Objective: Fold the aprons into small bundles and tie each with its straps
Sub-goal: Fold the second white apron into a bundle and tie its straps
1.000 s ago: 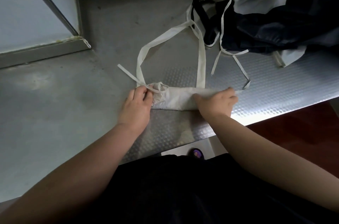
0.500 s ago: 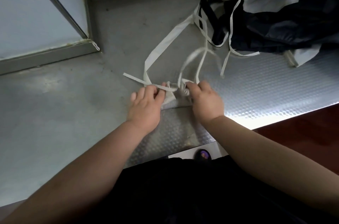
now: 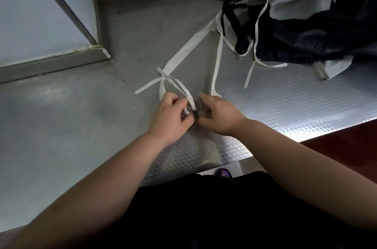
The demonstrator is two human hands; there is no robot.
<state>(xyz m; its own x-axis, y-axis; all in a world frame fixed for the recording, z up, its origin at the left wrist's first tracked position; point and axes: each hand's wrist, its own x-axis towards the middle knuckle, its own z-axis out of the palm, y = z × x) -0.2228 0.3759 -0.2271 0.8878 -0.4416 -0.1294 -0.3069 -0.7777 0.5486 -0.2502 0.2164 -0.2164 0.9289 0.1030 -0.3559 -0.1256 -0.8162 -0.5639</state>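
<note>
**Apron bundle gripped between both hands on the near part of the counter**

Apron bundle (image 3: 186,110) lies on the metal counter (image 3: 71,126), near its front edge and about mid-width. It is almost wholly hidden by the two hands, and only a small pale patch shows between them.

The left hand (image 3: 171,115) reaches in from the near left with its forearm angled to the far right. Its fingers are curled over the left side of the bundle and clamp it. The right hand (image 3: 219,115) comes in from the near right. Its knuckles are raised, and its thumb and fingers close on the right side of the bundle. The two hands almost touch.

A narrow strap (image 3: 190,103) arches from a crossing point just beyond the left hand down into the gap between the hands. A wide strap (image 3: 189,45) runs from that crossing to the far right, toward the pile of aprons (image 3: 306,30). A second strap (image 3: 217,61) runs from the pile down to a point just beyond the right hand.

One second earlier the apron was a long pale roll, and the hands were well apart, one at each end. Half a second earlier the hands had drawn closer, and a strap was blurred in motion. The roll is now a short bundle with the hands closed around it.
</note>
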